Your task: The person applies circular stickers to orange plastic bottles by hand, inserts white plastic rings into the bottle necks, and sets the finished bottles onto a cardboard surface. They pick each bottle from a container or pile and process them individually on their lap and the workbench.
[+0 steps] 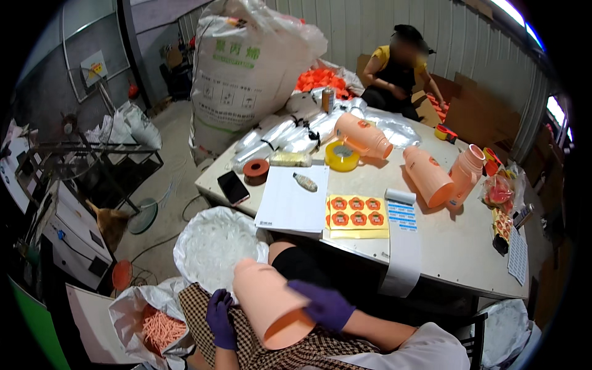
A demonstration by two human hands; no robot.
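A peach plastic flask shell [265, 302] lies tilted over my lap, its wide open end toward me. My right hand [324, 306], in a purple glove, is against the shell's right side near the wide rim; motion smears its fingers, so their grip is unclear. On the other side, my left hand [222, 317], also gloved in purple, is beside the shell with loosely bent fingers and nothing visible in them. Three similar peach flasks lie or stand on the table: one flask [362, 137] at the back, another flask [428, 177] and a flask with a handle [465, 176] at the right.
On the table [364, 246] are a sticker sheet [356, 216], a label roll [401, 197], yellow tape [341, 156], white paper [290, 203] and a phone [233, 187]. A lined bin [216, 246] and a bag of peach pieces [163, 327] stand left. A person [401, 80] sits beyond the table.
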